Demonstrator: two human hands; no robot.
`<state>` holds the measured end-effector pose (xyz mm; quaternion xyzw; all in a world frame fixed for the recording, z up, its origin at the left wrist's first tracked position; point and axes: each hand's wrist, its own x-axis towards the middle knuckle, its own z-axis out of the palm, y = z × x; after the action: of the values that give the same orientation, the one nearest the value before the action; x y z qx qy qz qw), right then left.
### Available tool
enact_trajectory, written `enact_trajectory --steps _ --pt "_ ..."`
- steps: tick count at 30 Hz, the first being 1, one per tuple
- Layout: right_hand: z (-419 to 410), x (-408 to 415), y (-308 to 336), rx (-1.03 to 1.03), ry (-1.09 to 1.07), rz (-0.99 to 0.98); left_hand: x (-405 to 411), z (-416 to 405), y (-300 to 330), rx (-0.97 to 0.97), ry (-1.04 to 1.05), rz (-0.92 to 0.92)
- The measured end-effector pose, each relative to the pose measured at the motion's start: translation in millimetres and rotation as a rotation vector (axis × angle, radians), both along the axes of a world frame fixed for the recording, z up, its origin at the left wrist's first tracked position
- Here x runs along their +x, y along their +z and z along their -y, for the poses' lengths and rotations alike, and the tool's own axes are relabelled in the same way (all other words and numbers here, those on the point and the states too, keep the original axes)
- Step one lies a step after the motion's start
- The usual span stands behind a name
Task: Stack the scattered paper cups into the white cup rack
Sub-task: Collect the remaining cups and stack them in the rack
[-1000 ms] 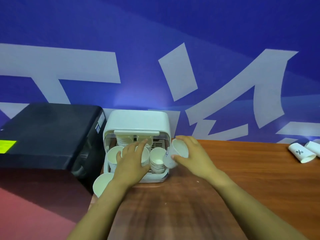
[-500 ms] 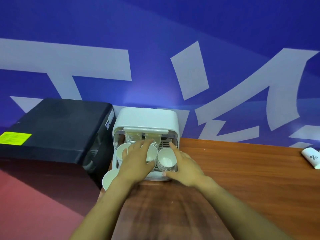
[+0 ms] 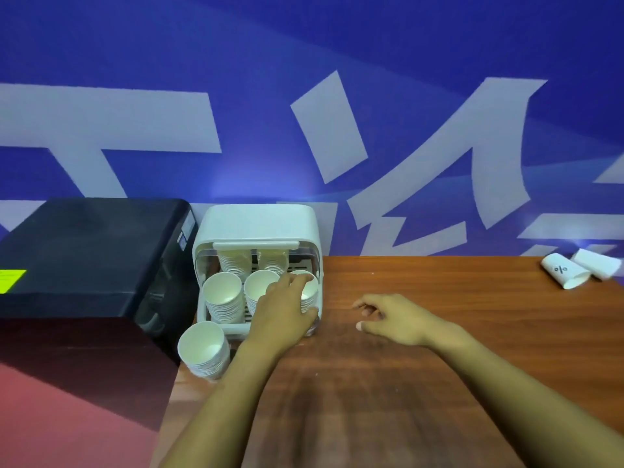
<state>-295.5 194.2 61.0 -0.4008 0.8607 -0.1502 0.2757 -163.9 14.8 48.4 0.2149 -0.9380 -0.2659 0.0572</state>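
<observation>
Fingers of your left hand curl over the right-front cup stack in the white cup rack; press it level. Right hand, fingers loosely curled, empty on the bench; loose cups lie at 2 o'clock.

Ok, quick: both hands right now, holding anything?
Left hand: fingers curled on the rim of the right-hand cup stack in the white cup rack.
Right hand: open, empty, over the table.
</observation>
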Motion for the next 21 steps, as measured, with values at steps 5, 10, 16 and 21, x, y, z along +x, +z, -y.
enact_trajectory --steps 5,10,16,21 --pt "-46 -8 6 -0.058 -0.062 -0.022 -19 -43 -1 0.005 -0.107 0.033" --pt "-106 -30 10 -0.103 -0.096 0.009 -42 -94 8 -0.042 -0.118 0.045" --pt "-215 -76 3 -0.161 -0.143 0.02 -93 -205 -8 -0.055 -0.129 0.171" --pt "-292 -121 -4 -0.073 -0.164 0.051 -141 -294 -13 -0.007 -0.18 0.189"
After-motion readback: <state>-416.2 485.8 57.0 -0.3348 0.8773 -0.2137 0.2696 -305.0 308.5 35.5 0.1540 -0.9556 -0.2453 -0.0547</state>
